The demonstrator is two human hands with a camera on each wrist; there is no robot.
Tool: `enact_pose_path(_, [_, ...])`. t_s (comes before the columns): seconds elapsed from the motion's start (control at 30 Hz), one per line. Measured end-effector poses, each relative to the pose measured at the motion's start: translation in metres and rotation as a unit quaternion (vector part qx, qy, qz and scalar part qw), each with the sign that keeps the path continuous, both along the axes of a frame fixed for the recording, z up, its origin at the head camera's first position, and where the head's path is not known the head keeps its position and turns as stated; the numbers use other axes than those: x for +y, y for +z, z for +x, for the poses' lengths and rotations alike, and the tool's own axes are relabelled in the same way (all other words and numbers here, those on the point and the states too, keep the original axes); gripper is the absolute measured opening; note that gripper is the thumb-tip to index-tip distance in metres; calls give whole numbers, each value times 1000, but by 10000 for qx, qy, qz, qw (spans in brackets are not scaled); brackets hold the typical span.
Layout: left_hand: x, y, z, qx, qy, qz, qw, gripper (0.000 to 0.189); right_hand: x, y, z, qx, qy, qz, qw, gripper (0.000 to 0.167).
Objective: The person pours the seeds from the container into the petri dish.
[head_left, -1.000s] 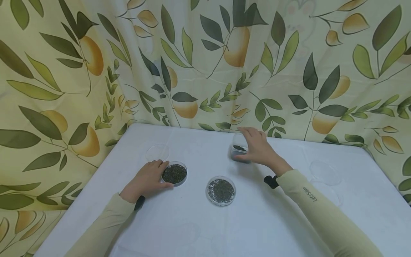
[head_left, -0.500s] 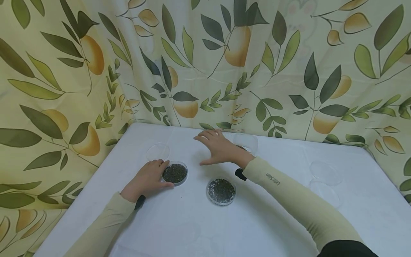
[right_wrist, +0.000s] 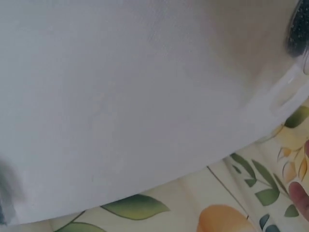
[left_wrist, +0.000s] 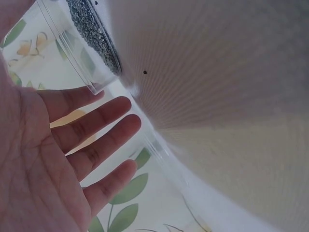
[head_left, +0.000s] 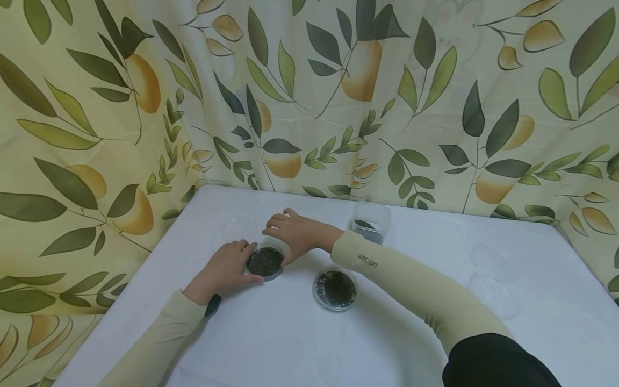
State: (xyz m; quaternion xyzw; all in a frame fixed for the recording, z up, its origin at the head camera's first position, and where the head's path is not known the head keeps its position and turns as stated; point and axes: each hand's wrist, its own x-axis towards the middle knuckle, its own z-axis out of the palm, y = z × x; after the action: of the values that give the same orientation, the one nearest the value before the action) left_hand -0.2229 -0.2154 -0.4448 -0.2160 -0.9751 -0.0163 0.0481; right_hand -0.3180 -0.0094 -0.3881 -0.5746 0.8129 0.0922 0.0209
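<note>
A clear petri dish filled with dark, grainy material sits on the white table at centre left. My left hand pinches its left side between thumb and fingers. In the left wrist view, the index finger touches the wall of the dish, and the other fingers stretch out beside it. From the far right, my right hand reaches over the same dish with spread, slightly bent fingers. Its thumb is at the dish's right edge; contact cannot be told. A second petri dish with similar dark grains lies to the right.
A clear plastic box with some dark grains stands near the table's back edge. One clear round lid lies behind the left hand, and two more clear lids lie at the right. A leaf-patterned curtain hangs behind the table.
My right hand has let go of the plastic box and moved left to the petri dish at my left hand. The left hand has stayed at that dish.
</note>
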Motion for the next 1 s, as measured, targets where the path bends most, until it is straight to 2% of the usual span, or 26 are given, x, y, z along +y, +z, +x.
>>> enact_pose_path(0.23, [1,1,2,-28,41,47,10000,90,-7,-15,0,87,29,184,9998,90])
enact_pose_path(0.5, [3,2,2,-66,53,1,10000,89,-8,-18,4,-134,-184,334,9992,90])
enact_pose_path(0.8, [2,3,0,96,-56,-70,9999,88,-8,-20,4,-167,-195,348,9991,90])
enact_pose_path(1.0, [-3,9,-5,-52,-17,207,9998,85,-9,-19,4,-264,-195,287,9990,88])
